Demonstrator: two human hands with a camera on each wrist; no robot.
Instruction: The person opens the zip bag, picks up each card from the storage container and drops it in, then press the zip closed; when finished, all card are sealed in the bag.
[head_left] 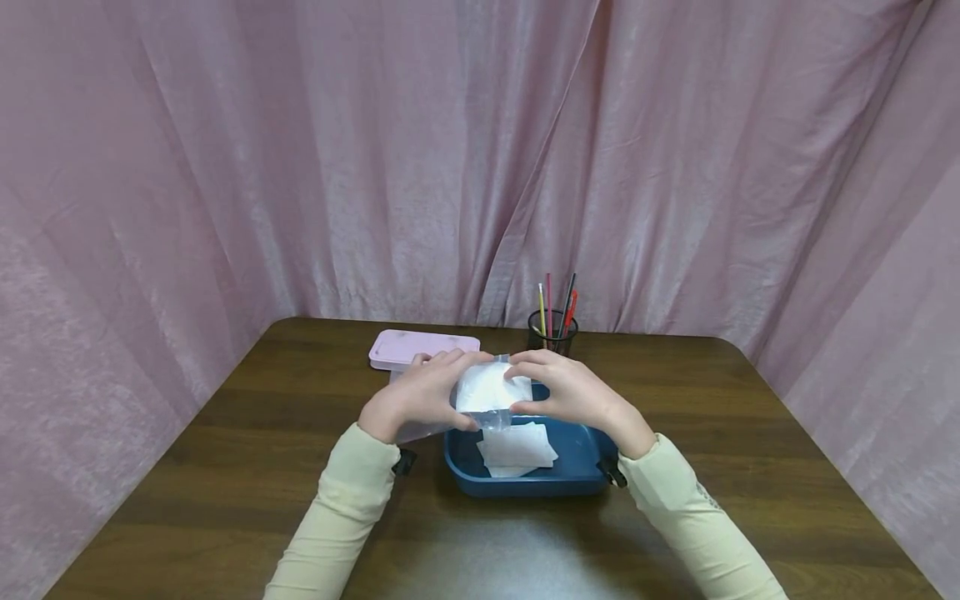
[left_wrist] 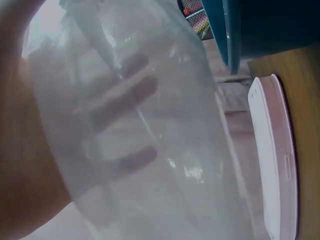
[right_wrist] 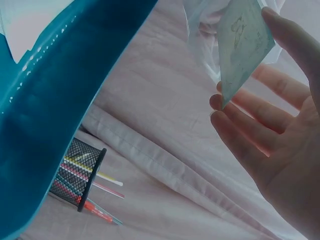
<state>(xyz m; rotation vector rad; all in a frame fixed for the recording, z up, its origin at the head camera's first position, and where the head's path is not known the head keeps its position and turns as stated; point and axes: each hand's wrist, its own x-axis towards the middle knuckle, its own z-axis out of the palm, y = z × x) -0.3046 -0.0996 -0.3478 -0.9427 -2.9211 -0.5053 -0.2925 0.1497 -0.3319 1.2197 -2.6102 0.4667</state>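
Observation:
Above a blue tray (head_left: 577, 477), my two hands face each other around a white square sheet or packet (head_left: 491, 387). Its pale face (right_wrist: 245, 47) shows a faint mark in the right wrist view. My right hand (head_left: 567, 393) pinches the square's near edge between thumb and fingertips. A clear plastic bag (left_wrist: 170, 115) hangs from my left hand (head_left: 426, 395), whose fingers show through the film. The square is at the bag's mouth; how far inside it lies, I cannot tell. Several similar white squares (head_left: 519, 447) lie overlapping in the tray.
Behind the left hand lies a pink flat case (head_left: 420, 344) on the brown wooden table (head_left: 300, 467). A black mesh pen holder (head_left: 553, 335) with several pencils and pens stands behind the tray. Pink curtains (head_left: 375, 167) hang around the table.

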